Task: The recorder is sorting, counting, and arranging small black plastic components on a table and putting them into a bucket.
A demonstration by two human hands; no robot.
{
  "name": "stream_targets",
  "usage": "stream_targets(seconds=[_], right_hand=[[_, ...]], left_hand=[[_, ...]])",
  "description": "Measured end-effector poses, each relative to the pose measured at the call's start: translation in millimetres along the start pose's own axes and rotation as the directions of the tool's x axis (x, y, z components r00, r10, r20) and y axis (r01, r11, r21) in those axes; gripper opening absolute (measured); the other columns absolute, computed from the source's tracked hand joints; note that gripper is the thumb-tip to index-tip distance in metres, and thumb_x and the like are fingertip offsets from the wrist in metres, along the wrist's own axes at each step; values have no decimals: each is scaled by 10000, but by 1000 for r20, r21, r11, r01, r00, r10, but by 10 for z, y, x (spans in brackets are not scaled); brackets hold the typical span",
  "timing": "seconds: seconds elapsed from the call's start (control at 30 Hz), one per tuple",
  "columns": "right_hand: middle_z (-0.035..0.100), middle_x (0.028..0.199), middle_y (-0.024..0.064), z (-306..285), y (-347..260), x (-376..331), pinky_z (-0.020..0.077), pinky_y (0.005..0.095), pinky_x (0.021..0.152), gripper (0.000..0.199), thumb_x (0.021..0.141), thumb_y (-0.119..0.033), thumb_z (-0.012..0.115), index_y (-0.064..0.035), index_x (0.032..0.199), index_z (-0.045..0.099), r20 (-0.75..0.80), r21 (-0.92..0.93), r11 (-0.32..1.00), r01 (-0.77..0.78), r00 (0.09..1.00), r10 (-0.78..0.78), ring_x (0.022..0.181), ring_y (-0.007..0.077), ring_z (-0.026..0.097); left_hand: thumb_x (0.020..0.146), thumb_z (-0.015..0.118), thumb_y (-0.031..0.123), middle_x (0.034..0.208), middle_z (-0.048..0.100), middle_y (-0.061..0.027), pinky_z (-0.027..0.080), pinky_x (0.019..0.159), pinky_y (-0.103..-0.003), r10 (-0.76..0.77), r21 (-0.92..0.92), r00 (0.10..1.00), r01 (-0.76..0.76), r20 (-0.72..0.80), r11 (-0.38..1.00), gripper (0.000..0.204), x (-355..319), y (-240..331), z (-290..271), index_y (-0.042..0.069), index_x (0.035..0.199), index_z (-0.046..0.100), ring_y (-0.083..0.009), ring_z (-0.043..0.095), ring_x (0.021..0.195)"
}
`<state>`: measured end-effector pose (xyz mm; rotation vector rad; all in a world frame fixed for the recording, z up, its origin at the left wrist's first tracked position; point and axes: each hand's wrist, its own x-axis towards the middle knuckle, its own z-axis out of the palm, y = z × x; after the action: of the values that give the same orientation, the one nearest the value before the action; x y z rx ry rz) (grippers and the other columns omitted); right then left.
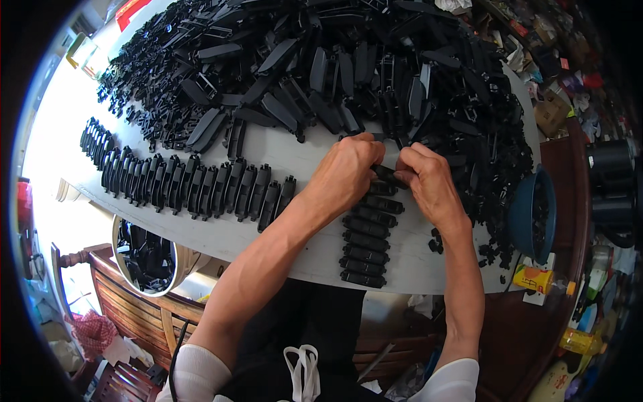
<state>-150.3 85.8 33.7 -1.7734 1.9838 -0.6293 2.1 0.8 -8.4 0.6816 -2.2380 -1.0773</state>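
Note:
Both hands meet at the top of a short column of black plastic pieces (366, 242) lying crosswise on the pale table. My left hand (353, 163) is closed, thumb and fingers pinching one end of a small black plastic part (385, 174). At the other end my right hand (423, 169) pinches the same part, its fingers bent. My fingers partly hide it. To the left, a long row of similar black pieces (194, 186) stands side by side. Just beyond my hands, long black plastic handle-like parts (328, 70) lie heaped.
Small black parts (144, 84) cover the table's far left. A blue bowl (532, 214) with dark bits sits at the right edge. Below the table's left edge stands a white bucket (175, 264) of black parts, beside a wooden chair (137, 291). A yellow-labelled bottle (539, 280) lies at right.

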Motion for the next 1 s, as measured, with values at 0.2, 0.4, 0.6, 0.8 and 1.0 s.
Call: stream_targets(seconds=[0.2, 0.4, 0.6, 0.8, 1.0], right_hand=[[512, 803, 146, 13, 2, -1, 459, 420, 664, 161, 745, 136, 565, 13, 834, 515, -25, -102, 991, 89, 995, -92, 790, 339, 563], [495, 788, 136, 33, -34, -12, 446, 437, 654, 159, 737, 102, 597, 2, 829, 513, -86, -170, 970, 172, 978, -188, 811, 343, 557], [477, 778, 117, 31, 11, -82, 417, 410, 632, 184, 747, 98, 617, 0, 813, 477, -129, -303, 935, 183, 964, -231, 791, 312, 544], [480, 771, 116, 60, -4, -110, 462, 398, 645, 116, 778, 40, 599, -18, 813, 504, -126, -371, 905, 206, 955, -269, 792, 304, 551], [524, 806, 119, 36, 67, -234, 475, 399, 673, 81, 801, 20, 592, -17, 849, 539, -114, -347, 919, 188, 964, -240, 814, 308, 575]], left_hand=[[626, 658, -136, 795, 571, -146, 455, 650, -392, 24, -5, 1000, -24, 1, 1000, 218, 35, 48, -27, -36, 805, 586, -333, 585, 739], [691, 620, -99, 804, 576, -156, 458, 657, -409, 64, 23, 996, -63, -54, 998, 159, 6, -7, -54, -25, 832, 606, -355, 582, 748], [771, 537, -89, 892, 606, -211, 462, 683, -448, -76, 230, 985, 111, -155, 967, 210, -219, 366, -234, -10, 956, 599, -405, 593, 800], [746, 477, -136, 981, 620, -225, 471, 721, -470, -44, 146, 986, 67, -159, 987, 334, -427, 276, -5, -15, 1045, 564, -419, 601, 842], [778, 580, -53, 1004, 575, -178, 484, 704, -443, 79, 270, 981, -29, -178, 963, 309, -489, 310, -11, 22, 1078, 568, -398, 587, 832]])
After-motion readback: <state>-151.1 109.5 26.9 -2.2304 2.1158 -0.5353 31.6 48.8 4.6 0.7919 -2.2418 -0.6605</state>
